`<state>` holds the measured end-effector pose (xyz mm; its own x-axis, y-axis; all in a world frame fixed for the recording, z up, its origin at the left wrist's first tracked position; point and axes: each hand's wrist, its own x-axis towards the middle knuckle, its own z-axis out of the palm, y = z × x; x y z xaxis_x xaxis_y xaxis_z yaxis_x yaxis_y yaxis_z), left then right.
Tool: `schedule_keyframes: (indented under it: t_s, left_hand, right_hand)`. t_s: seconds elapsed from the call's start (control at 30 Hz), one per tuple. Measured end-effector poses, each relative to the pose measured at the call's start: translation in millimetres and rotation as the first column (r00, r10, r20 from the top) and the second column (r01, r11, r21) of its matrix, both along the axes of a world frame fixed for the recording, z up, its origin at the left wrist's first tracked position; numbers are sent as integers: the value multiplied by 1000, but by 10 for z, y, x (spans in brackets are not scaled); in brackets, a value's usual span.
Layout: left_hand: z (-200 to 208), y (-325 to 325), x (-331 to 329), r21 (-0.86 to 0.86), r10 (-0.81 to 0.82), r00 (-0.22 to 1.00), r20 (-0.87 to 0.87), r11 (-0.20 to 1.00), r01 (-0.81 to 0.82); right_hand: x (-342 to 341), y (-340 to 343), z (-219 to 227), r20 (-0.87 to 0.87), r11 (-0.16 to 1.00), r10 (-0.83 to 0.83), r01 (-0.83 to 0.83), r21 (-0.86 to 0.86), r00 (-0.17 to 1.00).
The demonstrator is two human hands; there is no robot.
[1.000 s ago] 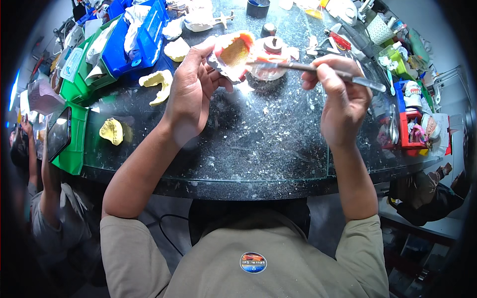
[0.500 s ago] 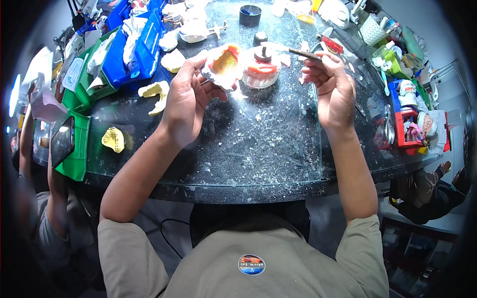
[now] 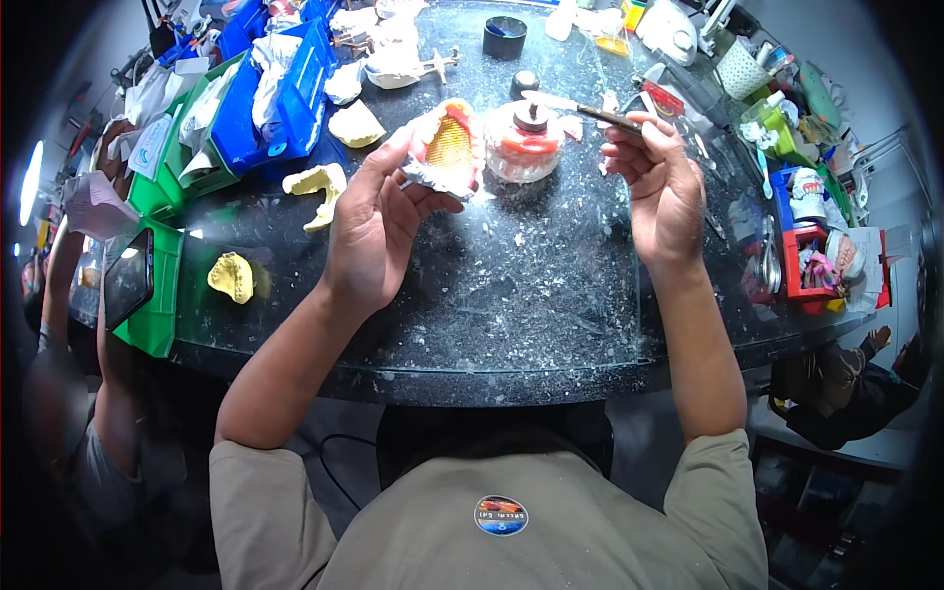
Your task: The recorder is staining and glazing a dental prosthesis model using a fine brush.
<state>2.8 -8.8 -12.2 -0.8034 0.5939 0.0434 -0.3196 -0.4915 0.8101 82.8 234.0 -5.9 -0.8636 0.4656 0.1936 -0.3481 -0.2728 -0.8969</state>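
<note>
"What do the hands hold in the head view?"

"The left hand (image 3: 379, 221) grips a dental cast (image 3: 450, 146) with golden mesh, just left of the spirit lamp (image 3: 522, 164). The right hand (image 3: 664, 182) pinches a wax knife (image 3: 598, 115), its blade apparently over the wick."

"What could go wrong?"

"A careless swing could tip the lamp; a loosened grip could drop the cast. I can't tell whether a flame burns."

"And room?"

"Widest over the table (image 3: 531, 324) between the forearms; a yellow arch-shaped cast (image 3: 320, 177) crowds the left hand."
</note>
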Motion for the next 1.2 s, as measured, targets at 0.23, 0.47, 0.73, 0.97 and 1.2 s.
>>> schedule_keyframes:
  t_s: [0.23,0.47,0.73,0.97,1.2]
  left_hand:
    - [36,7,39,10,-12,1000,15,1000,12]
    - [10,-18,20,12,-45,998,-33,999,46]
    - [35,15,79,-6,26,998,-56,1000,-26]
    - [28,-27,60,-17,-22,992,-125,1000,20]
    - [-4,-19,30,-7,-5,1000,-30,1000,4]
  right_hand:
    - [18,3,8,8,999,22,-23,40,1000]
    - [20,-45,58,-10,1000,1,-1,5,1000]
    - [27,-35,45,-31,1000,11,-10,15,999]
    - [20,-29,37,-35,1000,8,-7,17,999]
    - [18,68,-45,9,1000,-19,19,-14,1000]
